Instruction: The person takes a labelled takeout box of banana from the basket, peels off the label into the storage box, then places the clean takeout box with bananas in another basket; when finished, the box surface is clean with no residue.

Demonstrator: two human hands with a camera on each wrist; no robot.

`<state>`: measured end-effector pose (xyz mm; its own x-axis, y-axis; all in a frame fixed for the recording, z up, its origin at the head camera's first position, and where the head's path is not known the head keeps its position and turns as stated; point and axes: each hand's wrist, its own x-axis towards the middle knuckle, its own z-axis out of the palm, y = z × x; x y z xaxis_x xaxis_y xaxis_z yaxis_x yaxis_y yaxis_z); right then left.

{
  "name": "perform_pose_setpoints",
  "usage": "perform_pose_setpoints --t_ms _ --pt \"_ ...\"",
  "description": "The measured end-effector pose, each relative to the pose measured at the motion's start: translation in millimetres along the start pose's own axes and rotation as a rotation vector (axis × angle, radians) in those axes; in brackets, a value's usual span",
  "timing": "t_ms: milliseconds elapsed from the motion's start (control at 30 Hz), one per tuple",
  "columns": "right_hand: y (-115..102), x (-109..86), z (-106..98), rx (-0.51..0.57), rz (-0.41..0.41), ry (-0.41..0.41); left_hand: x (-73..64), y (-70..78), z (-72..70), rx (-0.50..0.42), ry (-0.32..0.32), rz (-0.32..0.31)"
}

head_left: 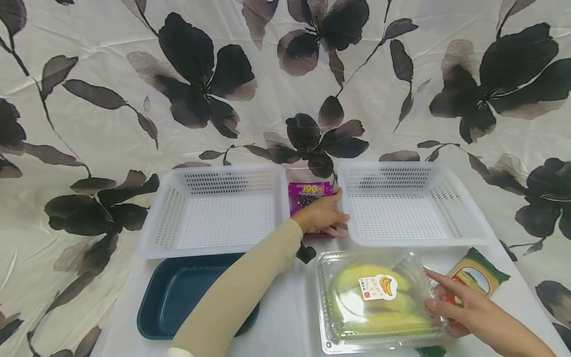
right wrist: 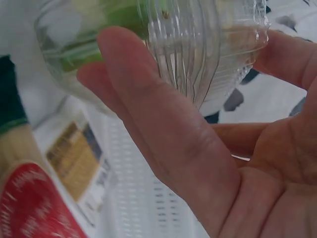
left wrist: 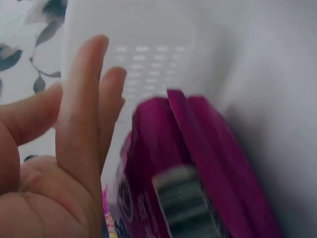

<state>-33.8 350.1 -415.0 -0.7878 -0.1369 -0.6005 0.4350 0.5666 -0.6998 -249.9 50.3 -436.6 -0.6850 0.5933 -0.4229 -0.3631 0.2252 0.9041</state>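
Note:
My left hand (head_left: 322, 214) reaches over a purple snack packet (head_left: 308, 189) standing between two white baskets. In the left wrist view its fingers (left wrist: 79, 109) are extended beside the packet (left wrist: 158, 134), not curled round it. My right hand (head_left: 468, 307) holds the right side of a clear plastic box of bananas (head_left: 379, 302), which carries a white label. The right wrist view shows fingers (right wrist: 153, 94) against the ridged wall of the box (right wrist: 183, 54), with the thumb at its other side. A green and yellow packet (head_left: 477, 272) lies partly behind this hand.
The left white basket (head_left: 225, 250) and right white basket (head_left: 415, 242) stand along the back of the white-covered table. A dark blue tray (head_left: 178, 292) sits front left, partly covered by my left sleeve. Floral cloth (head_left: 205, 89) hangs behind. A small dark object (head_left: 306, 253) lies below the purple packet.

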Motion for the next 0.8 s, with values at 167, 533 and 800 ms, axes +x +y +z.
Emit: perform_pose_setpoints --t_ms 167,533,800 --pt "1.0 8.0 18.2 0.008 -0.009 0.006 -0.8 3.9 -8.5 0.09 -0.035 -0.036" --pt "0.0 27.2 57.4 0.133 -0.086 0.005 -3.1 14.9 -15.6 0.2 -0.058 -0.063" --pt "-3.4 35.4 67.7 0.167 -0.067 0.058 -3.3 16.5 -14.3 0.181 -0.06 -0.054"
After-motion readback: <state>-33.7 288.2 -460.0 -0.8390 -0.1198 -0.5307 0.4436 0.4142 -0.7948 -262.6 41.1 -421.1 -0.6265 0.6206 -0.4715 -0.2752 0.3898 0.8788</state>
